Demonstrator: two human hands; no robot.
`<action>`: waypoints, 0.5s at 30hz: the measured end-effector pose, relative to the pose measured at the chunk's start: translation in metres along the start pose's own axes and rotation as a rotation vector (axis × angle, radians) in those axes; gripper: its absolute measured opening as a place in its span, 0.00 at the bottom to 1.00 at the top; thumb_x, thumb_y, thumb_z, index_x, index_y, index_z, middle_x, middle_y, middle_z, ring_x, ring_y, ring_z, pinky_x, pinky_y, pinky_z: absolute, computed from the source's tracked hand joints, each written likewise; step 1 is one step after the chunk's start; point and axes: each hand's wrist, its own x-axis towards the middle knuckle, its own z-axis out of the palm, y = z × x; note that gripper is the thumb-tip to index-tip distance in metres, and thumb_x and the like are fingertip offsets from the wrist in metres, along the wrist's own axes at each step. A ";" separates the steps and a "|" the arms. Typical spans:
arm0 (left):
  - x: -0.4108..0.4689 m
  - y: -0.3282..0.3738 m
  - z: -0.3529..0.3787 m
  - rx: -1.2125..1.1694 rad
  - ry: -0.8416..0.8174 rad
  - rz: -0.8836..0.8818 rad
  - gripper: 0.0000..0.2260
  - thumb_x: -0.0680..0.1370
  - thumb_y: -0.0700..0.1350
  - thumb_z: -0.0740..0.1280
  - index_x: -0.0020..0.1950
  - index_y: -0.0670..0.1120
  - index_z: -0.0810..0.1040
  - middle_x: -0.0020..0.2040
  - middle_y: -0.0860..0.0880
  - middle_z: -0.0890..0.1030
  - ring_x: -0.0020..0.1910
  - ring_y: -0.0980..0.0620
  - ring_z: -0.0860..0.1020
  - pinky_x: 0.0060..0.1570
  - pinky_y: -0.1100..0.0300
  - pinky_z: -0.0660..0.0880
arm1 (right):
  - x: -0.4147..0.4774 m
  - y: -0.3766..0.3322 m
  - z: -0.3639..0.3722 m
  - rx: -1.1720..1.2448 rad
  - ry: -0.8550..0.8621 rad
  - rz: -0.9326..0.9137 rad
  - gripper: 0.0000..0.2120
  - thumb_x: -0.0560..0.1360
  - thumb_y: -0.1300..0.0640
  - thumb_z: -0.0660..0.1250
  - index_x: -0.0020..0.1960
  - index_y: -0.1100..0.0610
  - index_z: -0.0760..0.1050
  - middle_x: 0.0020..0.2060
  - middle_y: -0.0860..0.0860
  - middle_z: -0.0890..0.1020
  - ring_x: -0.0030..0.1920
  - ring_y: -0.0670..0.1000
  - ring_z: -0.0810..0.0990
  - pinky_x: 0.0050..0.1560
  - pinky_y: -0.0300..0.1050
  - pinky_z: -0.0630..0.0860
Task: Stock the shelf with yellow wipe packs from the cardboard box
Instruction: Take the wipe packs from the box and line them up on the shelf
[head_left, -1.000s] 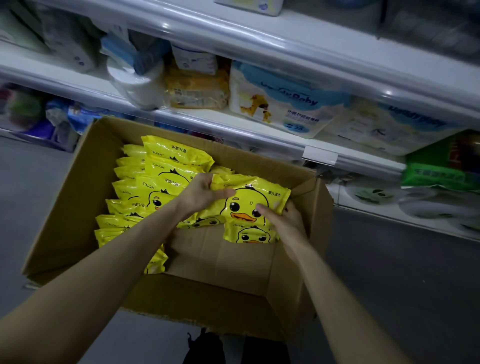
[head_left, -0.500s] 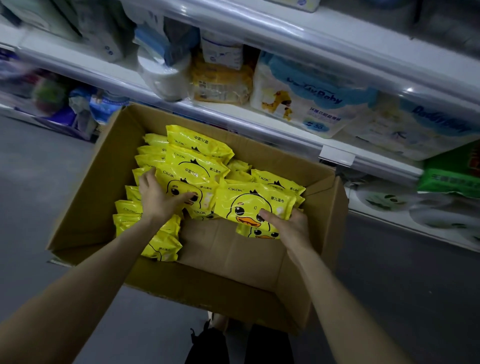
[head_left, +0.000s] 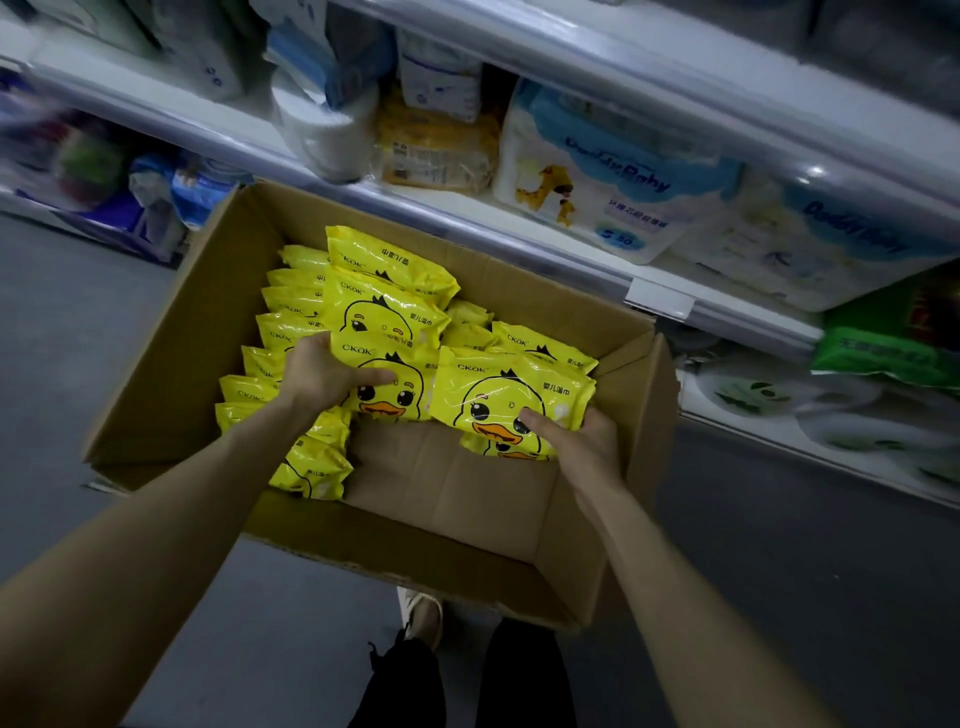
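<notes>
While the thumb of the left hand (head_left: 324, 371) is pressed on a yellow wipe pack (head_left: 395, 364) with fingers curled behind its edge, a second pack (head_left: 511, 392) is pinched likewise by the right hand (head_left: 576, 441), seemingly so two can be lifted together; both are held inside the cardboard box (head_left: 208, 322), below the shelf (head_left: 519, 236).

One cardboard box (head_left: 171, 364) stands open. The wipe packs (head_left: 387, 312) in it overlap too much for an exact count. At least fifteen show: about seven edge-on in the left row and three duck-faced ones flat in the middle. There are two hands in the box, the left hand (head_left: 322, 371) and the right hand (head_left: 576, 441), each gripping a pack. The shelves (head_left: 545, 239) hold two blue-and-white diaper packs (head_left: 608, 187), one white roll (head_left: 327, 140), one pale yellow pack (head_left: 436, 150) and one green pack (head_left: 883, 353). One shoe (head_left: 423, 616) shows below.
</notes>
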 end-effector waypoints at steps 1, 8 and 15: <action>-0.006 0.003 -0.002 -0.026 -0.022 0.001 0.42 0.50 0.55 0.81 0.59 0.39 0.75 0.52 0.44 0.81 0.53 0.46 0.79 0.54 0.50 0.77 | -0.004 -0.007 -0.004 -0.005 0.005 -0.012 0.14 0.64 0.55 0.78 0.48 0.52 0.80 0.43 0.46 0.85 0.46 0.49 0.83 0.49 0.45 0.78; -0.070 0.077 -0.040 -0.132 -0.128 0.206 0.11 0.63 0.42 0.78 0.37 0.45 0.77 0.36 0.50 0.84 0.33 0.59 0.81 0.32 0.67 0.76 | -0.046 -0.081 -0.050 0.027 0.039 -0.175 0.13 0.65 0.56 0.78 0.48 0.52 0.79 0.43 0.45 0.84 0.43 0.44 0.82 0.40 0.36 0.77; -0.154 0.197 -0.094 -0.101 -0.127 0.538 0.16 0.64 0.40 0.79 0.50 0.43 0.81 0.41 0.47 0.83 0.27 0.65 0.77 0.27 0.74 0.72 | -0.123 -0.189 -0.125 0.084 0.173 -0.410 0.11 0.67 0.62 0.76 0.46 0.53 0.78 0.39 0.46 0.82 0.35 0.39 0.81 0.39 0.34 0.76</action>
